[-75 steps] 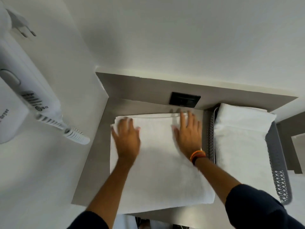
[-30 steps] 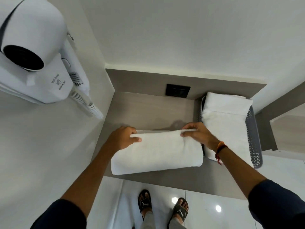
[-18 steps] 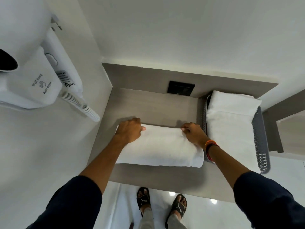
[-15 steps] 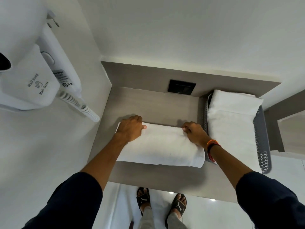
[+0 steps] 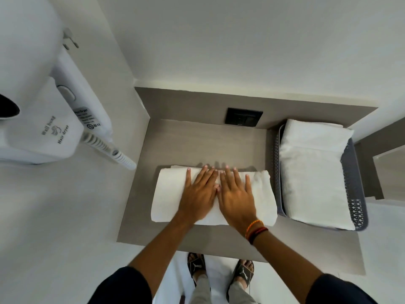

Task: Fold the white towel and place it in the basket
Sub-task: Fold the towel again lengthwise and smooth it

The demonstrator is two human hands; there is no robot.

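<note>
on one towel (image 5: 168,194), two hands (image 5: 219,194)

There is one view only — a wide-angle camera worn on the head, looking steeply down from close above the grey wood-grain shelf (image 5: 197,145). It faces the plain white wall (image 5: 241,40) — straight lines bow toward the frame edges.
</note>
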